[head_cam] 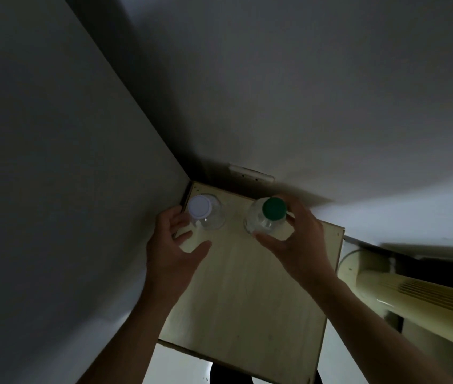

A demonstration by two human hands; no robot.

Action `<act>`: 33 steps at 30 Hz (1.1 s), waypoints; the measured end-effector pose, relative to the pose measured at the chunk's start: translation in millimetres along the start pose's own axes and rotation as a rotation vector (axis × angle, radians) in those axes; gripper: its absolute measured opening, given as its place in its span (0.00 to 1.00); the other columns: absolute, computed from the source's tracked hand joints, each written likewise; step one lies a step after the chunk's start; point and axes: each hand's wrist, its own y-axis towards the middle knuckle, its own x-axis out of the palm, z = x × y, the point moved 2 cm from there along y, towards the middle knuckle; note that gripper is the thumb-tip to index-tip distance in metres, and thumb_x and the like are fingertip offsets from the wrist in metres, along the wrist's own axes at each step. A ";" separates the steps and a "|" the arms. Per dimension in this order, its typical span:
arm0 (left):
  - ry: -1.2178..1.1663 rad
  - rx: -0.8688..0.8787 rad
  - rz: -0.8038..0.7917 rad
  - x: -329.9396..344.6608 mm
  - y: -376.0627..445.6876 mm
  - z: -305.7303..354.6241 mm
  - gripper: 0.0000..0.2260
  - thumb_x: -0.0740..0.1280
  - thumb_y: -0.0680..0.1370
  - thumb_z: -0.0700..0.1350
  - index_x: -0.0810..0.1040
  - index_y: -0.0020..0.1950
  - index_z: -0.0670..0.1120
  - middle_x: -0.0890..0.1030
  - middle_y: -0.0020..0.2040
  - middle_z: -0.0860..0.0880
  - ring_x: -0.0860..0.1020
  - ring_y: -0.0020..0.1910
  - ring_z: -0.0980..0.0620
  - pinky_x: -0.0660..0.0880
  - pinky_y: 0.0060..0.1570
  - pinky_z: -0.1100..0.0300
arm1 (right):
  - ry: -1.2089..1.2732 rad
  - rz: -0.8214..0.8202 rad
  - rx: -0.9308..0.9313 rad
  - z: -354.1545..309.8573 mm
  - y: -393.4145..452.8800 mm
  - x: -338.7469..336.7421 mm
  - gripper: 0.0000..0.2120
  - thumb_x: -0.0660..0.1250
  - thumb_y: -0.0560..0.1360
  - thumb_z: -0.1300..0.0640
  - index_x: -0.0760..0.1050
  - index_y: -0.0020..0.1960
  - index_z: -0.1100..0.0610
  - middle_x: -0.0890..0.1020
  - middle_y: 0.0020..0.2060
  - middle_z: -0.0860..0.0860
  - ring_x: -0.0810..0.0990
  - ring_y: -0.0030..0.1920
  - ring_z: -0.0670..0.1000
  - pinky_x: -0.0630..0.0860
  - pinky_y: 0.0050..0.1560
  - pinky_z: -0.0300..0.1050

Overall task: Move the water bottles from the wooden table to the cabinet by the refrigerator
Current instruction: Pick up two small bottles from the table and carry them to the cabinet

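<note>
Two clear water bottles stand on the pale wooden cabinet top point(242, 295), seen from above. The white-capped bottle point(206, 213) is in the back left corner, against the grey refrigerator side point(53, 162). My left hand point(175, 250) is just in front and to the left of it, fingers spread and the thumb off the bottle. The green-capped bottle point(266, 220) is at the back right of the top. My right hand point(294, 242) is wrapped around it, thumb in front and fingers on its right side.
A grey wall point(275, 92) rises behind the cabinet, with a small white plate point(250, 173) low on it. A cream ribbed cylindrical appliance point(413, 289) lies close to the cabinet's right edge. The light is dim.
</note>
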 end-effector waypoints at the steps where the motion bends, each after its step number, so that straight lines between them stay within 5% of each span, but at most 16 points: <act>1: -0.001 -0.008 0.001 -0.6 -1.1 0.3 0.36 0.82 0.64 0.36 0.71 0.68 0.49 0.77 0.62 0.56 0.79 0.60 0.60 0.77 0.56 0.67 | -0.008 -0.008 0.002 0.4 -0.2 0.0 0.31 0.79 0.65 0.46 0.66 0.62 0.38 0.73 0.54 0.32 0.73 0.53 0.32 0.67 0.52 0.29; 9: 0.032 -0.029 0.008 -12.0 -11.1 34.1 0.33 0.82 0.65 0.42 0.71 0.66 0.51 0.78 0.62 0.56 0.78 0.59 0.62 0.78 0.54 0.63 | -0.049 -0.111 0.050 -13.7 -1.5 -19.2 0.41 0.76 0.62 0.37 0.65 0.70 0.45 0.74 0.65 0.45 0.73 0.61 0.44 0.76 0.62 0.47; 13: 0.056 0.020 0.046 -24.2 -12.1 72.8 0.29 0.81 0.66 0.46 0.72 0.63 0.55 0.78 0.60 0.58 0.77 0.58 0.65 0.79 0.53 0.62 | -0.073 -0.159 -0.015 -39.1 -0.2 -47.7 0.40 0.74 0.65 0.34 0.65 0.71 0.44 0.73 0.67 0.44 0.73 0.63 0.44 0.74 0.62 0.46; 20: 0.179 0.075 0.075 -41.4 -21.7 155.0 0.28 0.78 0.69 0.54 0.73 0.65 0.51 0.77 0.60 0.53 0.77 0.57 0.54 0.78 0.54 0.55 | -0.173 -0.227 -0.069 -98.1 -8.3 -125.0 0.40 0.73 0.68 0.36 0.61 0.73 0.44 0.69 0.70 0.48 0.67 0.62 0.43 0.65 0.61 0.42; 27: 0.315 0.243 0.078 -49.6 -57.2 269.5 0.22 0.75 0.73 0.54 0.75 0.63 0.49 0.76 0.57 0.53 0.76 0.56 0.55 0.72 0.54 0.60 | -0.323 -0.221 -0.190 -194.2 -27.9 -225.6 0.41 0.54 0.67 0.24 0.62 0.74 0.43 0.66 0.74 0.46 0.65 0.72 0.48 0.61 0.67 0.42; 33: 0.305 0.316 0.058 -62.3 -97.5 348.1 0.24 0.69 0.71 0.61 0.76 0.61 0.48 0.77 0.59 0.48 0.76 0.58 0.50 0.75 0.59 0.54 | -0.346 -0.144 -0.294 -269.5 -52.9 -284.6 0.39 0.52 0.70 0.27 0.63 0.74 0.48 0.68 0.74 0.51 0.67 0.72 0.52 0.66 0.70 0.52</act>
